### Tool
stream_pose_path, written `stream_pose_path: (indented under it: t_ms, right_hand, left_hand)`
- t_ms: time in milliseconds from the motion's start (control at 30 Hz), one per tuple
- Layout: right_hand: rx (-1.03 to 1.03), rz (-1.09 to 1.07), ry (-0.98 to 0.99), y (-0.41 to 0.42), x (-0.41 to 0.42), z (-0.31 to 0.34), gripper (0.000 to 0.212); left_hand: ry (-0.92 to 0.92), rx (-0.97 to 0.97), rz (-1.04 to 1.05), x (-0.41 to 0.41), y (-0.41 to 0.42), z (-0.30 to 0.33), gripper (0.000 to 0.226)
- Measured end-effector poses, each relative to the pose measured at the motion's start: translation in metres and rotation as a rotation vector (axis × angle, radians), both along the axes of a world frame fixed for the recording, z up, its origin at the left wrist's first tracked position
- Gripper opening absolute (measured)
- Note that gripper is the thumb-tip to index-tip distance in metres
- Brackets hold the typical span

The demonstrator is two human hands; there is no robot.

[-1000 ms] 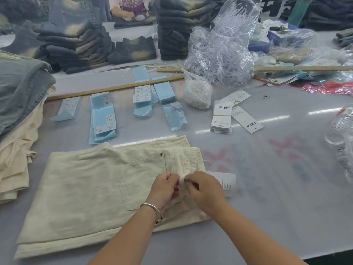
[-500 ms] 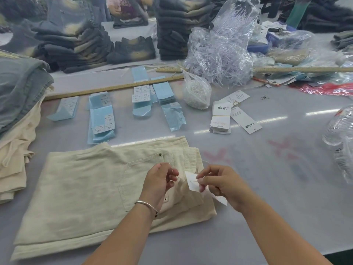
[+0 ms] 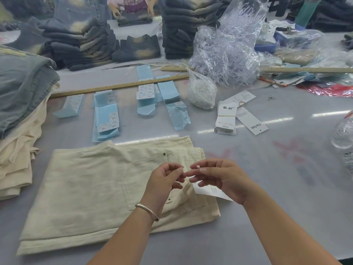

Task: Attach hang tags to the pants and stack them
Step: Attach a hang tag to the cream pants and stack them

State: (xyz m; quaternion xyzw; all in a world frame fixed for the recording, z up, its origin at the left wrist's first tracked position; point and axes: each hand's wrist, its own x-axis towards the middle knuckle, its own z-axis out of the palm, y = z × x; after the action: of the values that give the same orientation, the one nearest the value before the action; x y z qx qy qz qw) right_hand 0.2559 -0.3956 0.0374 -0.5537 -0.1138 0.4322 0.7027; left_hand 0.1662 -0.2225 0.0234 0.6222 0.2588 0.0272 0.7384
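- Risk: the tag string, too thin to make out here, may slip free between the fingertips, so that the hang tag point(image 3: 209, 192) drops loose instead of fastening.
- Risk: a pull on the string could ruffle the folded cream pants point(image 3: 91, 190) lying flat on the tabletop point(image 3: 267, 169).
- Left hand point(image 3: 164, 180): raised over the pocket, thumb and forefinger pinched together; on what, cannot tell.
- Right hand point(image 3: 219, 176): fingers curled, holding the white hang tag just above the pants' waistband edge.
- Fingertips of both hands nearly touching.
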Motion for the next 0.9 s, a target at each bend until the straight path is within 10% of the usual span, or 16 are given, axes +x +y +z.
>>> stream_pose_path:
  t_ms: [267, 900]
  right_hand:
    - [-0.226, -0.172, -0.316, 0.015, -0.006, -0.011, 0.014]
    - [-0.033, -0.091, -0.358, 0.019, -0.01, -0.012, 0.008]
  left_hand:
    - [-0.091, 0.131, 0.002, -0.004, 0.003, 0.008, 0.011]
    - [-0.122, 0.254, -0.143, -0.005, 0.0, 0.022, 0.01]
